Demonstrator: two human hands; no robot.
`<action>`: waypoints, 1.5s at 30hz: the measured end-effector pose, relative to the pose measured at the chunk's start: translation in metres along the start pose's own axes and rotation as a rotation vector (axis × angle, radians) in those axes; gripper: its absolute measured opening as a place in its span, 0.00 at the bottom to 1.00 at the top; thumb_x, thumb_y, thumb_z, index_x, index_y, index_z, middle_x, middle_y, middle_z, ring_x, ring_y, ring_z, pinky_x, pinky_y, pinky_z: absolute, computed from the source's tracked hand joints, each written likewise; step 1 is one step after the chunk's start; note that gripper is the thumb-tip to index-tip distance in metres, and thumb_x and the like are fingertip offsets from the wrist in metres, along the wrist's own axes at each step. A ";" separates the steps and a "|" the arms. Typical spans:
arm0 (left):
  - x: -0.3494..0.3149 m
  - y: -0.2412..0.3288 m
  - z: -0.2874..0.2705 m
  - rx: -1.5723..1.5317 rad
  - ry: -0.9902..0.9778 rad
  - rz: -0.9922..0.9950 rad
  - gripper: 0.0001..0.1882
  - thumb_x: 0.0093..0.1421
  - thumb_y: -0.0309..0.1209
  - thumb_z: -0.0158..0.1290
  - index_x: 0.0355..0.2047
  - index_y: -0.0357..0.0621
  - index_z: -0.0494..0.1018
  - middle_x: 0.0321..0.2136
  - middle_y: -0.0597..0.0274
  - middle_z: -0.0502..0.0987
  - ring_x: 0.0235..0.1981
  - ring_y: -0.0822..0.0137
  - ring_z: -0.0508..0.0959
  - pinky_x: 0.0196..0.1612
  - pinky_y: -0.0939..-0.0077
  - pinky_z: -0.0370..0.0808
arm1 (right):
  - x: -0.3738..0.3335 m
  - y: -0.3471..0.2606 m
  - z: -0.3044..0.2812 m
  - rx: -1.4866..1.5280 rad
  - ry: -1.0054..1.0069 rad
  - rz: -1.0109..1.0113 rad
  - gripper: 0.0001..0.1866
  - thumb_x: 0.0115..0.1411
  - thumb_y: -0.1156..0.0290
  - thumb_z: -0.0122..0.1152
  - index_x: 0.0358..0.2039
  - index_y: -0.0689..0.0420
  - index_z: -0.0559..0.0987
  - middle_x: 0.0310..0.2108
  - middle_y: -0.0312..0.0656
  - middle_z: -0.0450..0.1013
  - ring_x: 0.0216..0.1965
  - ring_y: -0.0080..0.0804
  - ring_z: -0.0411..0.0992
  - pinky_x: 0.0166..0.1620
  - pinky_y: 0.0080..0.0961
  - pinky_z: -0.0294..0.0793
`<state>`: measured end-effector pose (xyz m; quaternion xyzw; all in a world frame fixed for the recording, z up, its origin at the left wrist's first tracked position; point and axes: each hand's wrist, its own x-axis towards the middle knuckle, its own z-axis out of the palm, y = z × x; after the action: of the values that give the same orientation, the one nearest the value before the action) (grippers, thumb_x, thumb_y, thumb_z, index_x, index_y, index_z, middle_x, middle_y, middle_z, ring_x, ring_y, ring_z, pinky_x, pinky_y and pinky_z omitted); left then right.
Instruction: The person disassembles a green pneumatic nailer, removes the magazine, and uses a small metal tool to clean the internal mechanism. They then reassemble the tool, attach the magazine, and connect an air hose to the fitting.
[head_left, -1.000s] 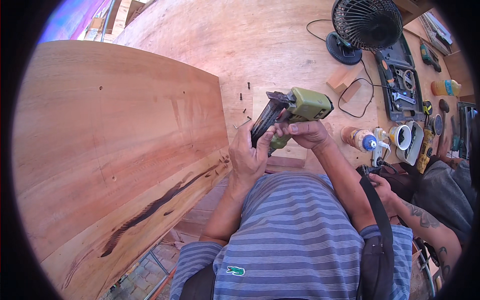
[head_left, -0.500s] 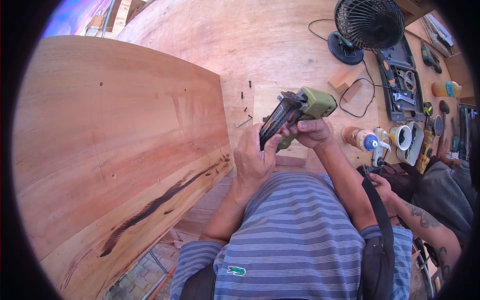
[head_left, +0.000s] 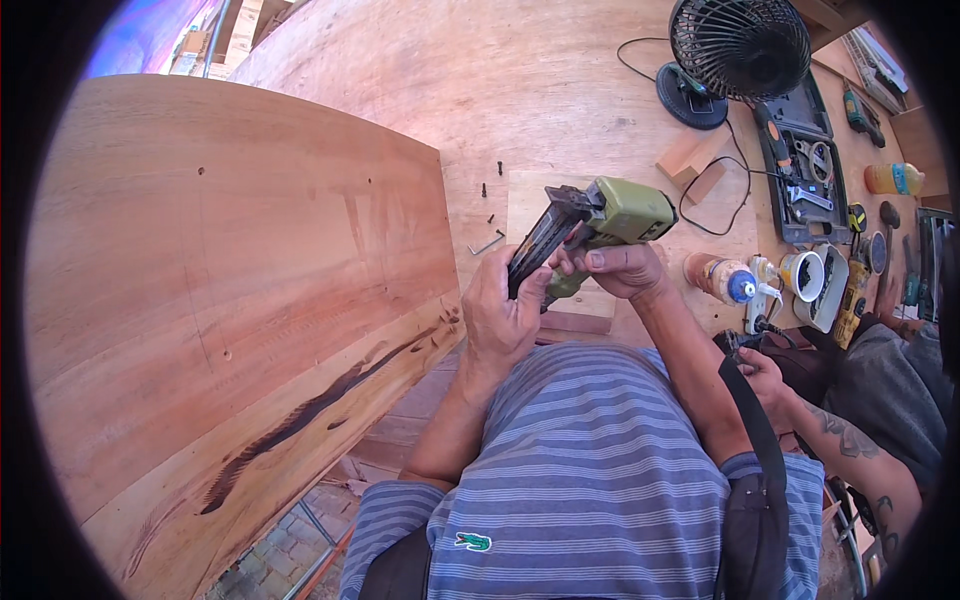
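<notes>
Bright even daylight, soft shadows, sharp centre, fisheye-bent edges, perhaps slight rim blur

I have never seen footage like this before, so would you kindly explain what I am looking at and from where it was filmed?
This is one picture from a wide fisheye camera worn on a person's head, looking down, which is why straight edges bend. No machine is involved: the two bare hands belong to the wearer in the striped shirt. The left hand and right hand together hold a green nail gun with a black magazine. Below lies a plywood workbench, with a large wooden board at the left. Also there are a black fan, an open tool case, a glue bottle and loose screws. The tattooed arm at the right is another person's.
</notes>
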<state>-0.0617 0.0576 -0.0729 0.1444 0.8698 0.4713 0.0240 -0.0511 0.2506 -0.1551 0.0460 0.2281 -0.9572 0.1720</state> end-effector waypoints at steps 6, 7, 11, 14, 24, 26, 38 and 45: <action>-0.002 0.006 0.000 0.006 -0.006 0.039 0.17 0.65 0.36 0.63 0.45 0.35 0.75 0.31 0.49 0.80 0.31 0.55 0.82 0.34 0.64 0.77 | 0.001 0.004 -0.007 0.123 -0.120 -0.039 0.21 0.53 0.76 0.71 0.49 0.63 0.80 0.35 0.45 0.81 0.42 0.38 0.79 0.58 0.38 0.74; -0.002 0.006 0.002 0.006 0.013 0.058 0.17 0.64 0.37 0.63 0.43 0.37 0.76 0.31 0.49 0.80 0.31 0.50 0.82 0.34 0.62 0.77 | 0.000 0.003 -0.006 0.123 -0.084 -0.037 0.20 0.53 0.76 0.71 0.48 0.63 0.80 0.35 0.44 0.81 0.43 0.38 0.79 0.58 0.38 0.74; -0.006 0.006 0.003 0.020 -0.025 0.024 0.17 0.62 0.37 0.65 0.43 0.37 0.76 0.31 0.48 0.80 0.31 0.50 0.82 0.34 0.61 0.77 | -0.005 0.006 -0.006 0.144 0.050 -0.022 0.17 0.54 0.76 0.71 0.45 0.62 0.81 0.35 0.44 0.81 0.44 0.40 0.79 0.57 0.37 0.75; -0.007 0.004 0.004 0.028 -0.031 0.039 0.17 0.62 0.36 0.65 0.44 0.36 0.76 0.31 0.49 0.81 0.31 0.53 0.82 0.34 0.63 0.77 | -0.007 0.009 -0.010 0.150 0.003 -0.014 0.15 0.54 0.76 0.71 0.42 0.63 0.82 0.35 0.45 0.81 0.44 0.40 0.79 0.55 0.37 0.76; 0.004 0.003 0.002 0.031 -0.071 0.070 0.17 0.64 0.35 0.63 0.47 0.34 0.77 0.36 0.47 0.82 0.36 0.55 0.83 0.40 0.67 0.78 | -0.008 0.008 -0.020 0.084 -0.018 -0.067 0.14 0.54 0.74 0.71 0.42 0.62 0.81 0.33 0.44 0.79 0.41 0.40 0.78 0.57 0.43 0.74; 0.007 -0.004 0.004 -0.015 -0.063 0.122 0.20 0.64 0.37 0.63 0.48 0.34 0.77 0.38 0.45 0.81 0.38 0.53 0.83 0.42 0.66 0.78 | -0.015 0.007 -0.019 0.040 0.008 -0.084 0.16 0.54 0.73 0.72 0.43 0.61 0.81 0.32 0.43 0.78 0.41 0.40 0.77 0.59 0.47 0.73; 0.006 -0.144 0.000 0.269 0.065 -0.292 0.12 0.60 0.28 0.60 0.44 0.37 0.81 0.39 0.50 0.81 0.42 0.54 0.80 0.48 0.64 0.77 | -0.054 -0.046 -0.026 -0.165 0.148 -0.222 0.19 0.54 0.66 0.75 0.43 0.60 0.80 0.29 0.36 0.75 0.41 0.37 0.73 0.53 0.38 0.70; 0.000 -0.169 0.029 0.414 -0.054 -0.154 0.11 0.55 0.27 0.61 0.40 0.40 0.82 0.39 0.51 0.79 0.47 0.48 0.76 0.49 0.56 0.75 | -0.058 -0.062 -0.024 -0.218 0.150 -0.251 0.21 0.53 0.68 0.75 0.45 0.62 0.79 0.29 0.39 0.76 0.38 0.37 0.74 0.51 0.37 0.72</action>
<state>-0.0948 -0.0058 -0.2283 0.0919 0.9554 0.2755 0.0530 -0.0187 0.3315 -0.1406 0.0697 0.3469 -0.9346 0.0375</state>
